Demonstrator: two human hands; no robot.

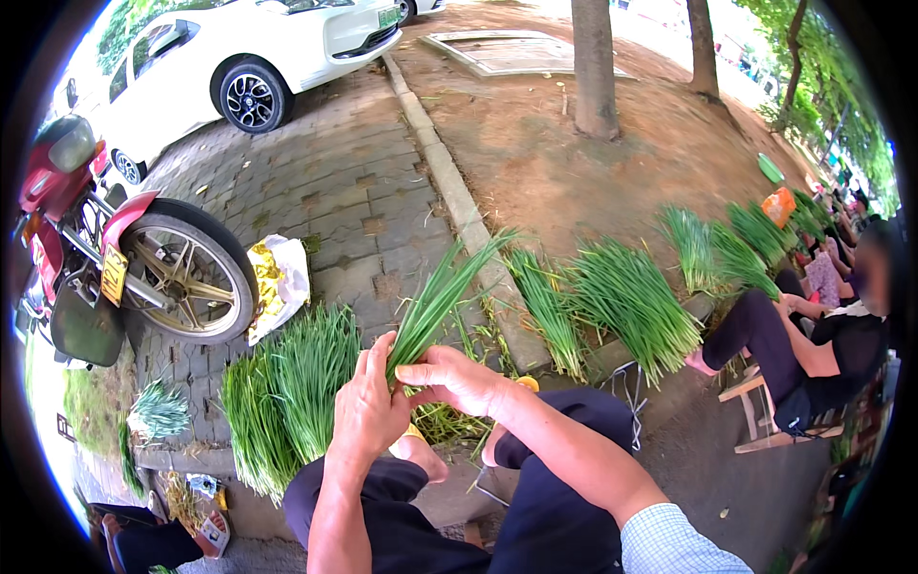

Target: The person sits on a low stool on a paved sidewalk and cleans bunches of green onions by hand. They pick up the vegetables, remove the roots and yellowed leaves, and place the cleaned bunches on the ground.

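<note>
Between my hands is a small bunch of long green chives (441,298), its leaves pointing up and away over the paving. My left hand (369,402) is closed round the lower part of the bunch. The thumb and fingers of my right hand (455,380) pinch at the stem end; the stem tips are hidden by the fingers. A large pile of chives (301,394) lies left of my left hand. Right of my hands lie a narrow bunch (549,312) and a wide pile of chives (631,301) along the kerb. Loose trimmed leaves (448,423) lie between my feet.
A motorcycle (179,280) stands at the left, with a crumpled white and gold wrapper (280,283) by its wheel. Beyond is a white car (265,57). A tree trunk (594,72) rises from bare soil. A seated person (810,344) is at the right; another's foot (214,534) shows lower left.
</note>
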